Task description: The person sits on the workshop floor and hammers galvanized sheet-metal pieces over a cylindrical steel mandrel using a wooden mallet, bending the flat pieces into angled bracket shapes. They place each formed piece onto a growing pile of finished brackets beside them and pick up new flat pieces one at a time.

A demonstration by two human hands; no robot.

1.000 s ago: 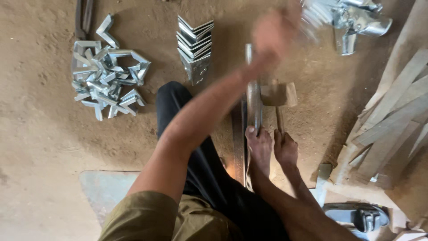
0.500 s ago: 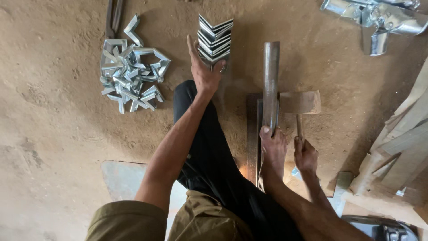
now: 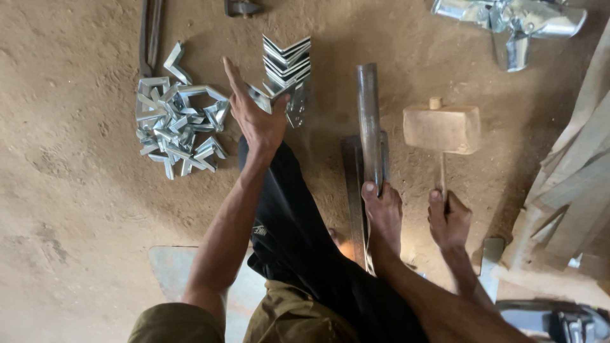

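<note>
Underneath everything lies a dirt floor [image 3: 76,209], brown and dusty. Largest on it are the wooden boards [image 3: 572,184] stacked at the right edge; their number cannot be told. Next comes one black trouser leg [image 3: 286,209] stretched up the middle, and beside it one bare foot [image 3: 383,216] pressing on the lower end of one dark metal pipe [image 3: 368,121], which lies lengthwise along a flat steel bar [image 3: 353,190].

Right of the pipe stands one wooden mallet [image 3: 442,129], its head resting on the floor. The right hand [image 3: 448,219] is closed around the lower end of its thin handle.

At the top right sits a cluster of shiny sheet-metal fittings [image 3: 508,25]; the count is unclear. At the left is one loose heap of bent metal angle pieces [image 3: 178,127], far too tangled to count. In the top middle is one neat nested stack of V-shaped angle pieces [image 3: 287,60], roughly eight or so.

The left hand [image 3: 257,121] is between heap and stack, fingers spread, its grip pinching one angle piece [image 3: 279,101] just below the stack, touching it or nearly so.

One pair of long dark tongs [image 3: 150,38] lies at the top left.
</note>
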